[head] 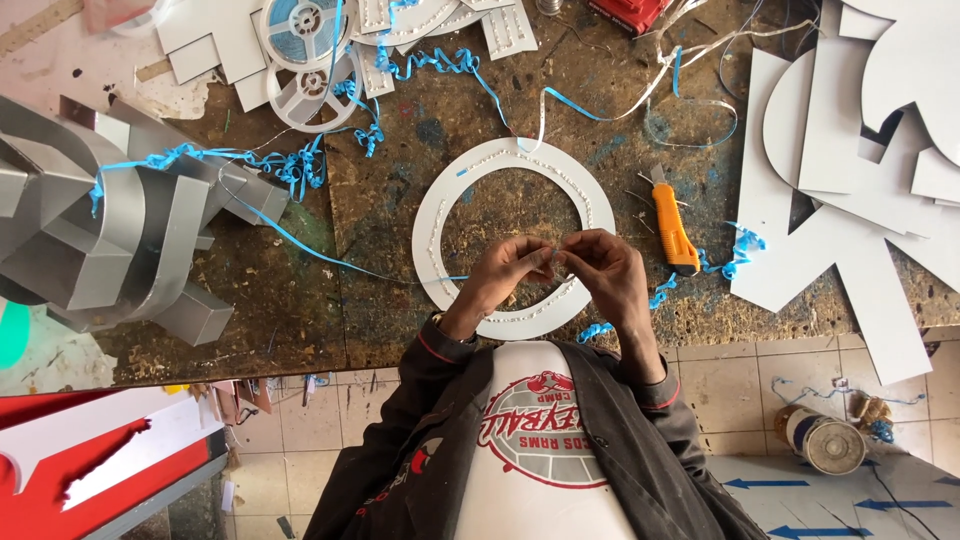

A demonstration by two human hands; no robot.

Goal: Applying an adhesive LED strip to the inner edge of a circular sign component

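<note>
**Both hands pinched together over white ring on workbench**

The person stands at a stained wooden workbench (420,310). A flat white ring (515,238) lies on it, directly beneath and beyond the hands. The left hand (505,272) and right hand (605,272) meet above the ring's near edge, fingertips closed on something small between them (too small to identify). A thin blue strip (330,258) runs from the hands leftward across the bench. An orange utility knife (672,225) lies just right of the ring, apart from the right hand. Grey metal letter shapes (120,230) sit well to the left; white cut panels (850,200) to the right; two reels (305,55) at the far edge.
</note>
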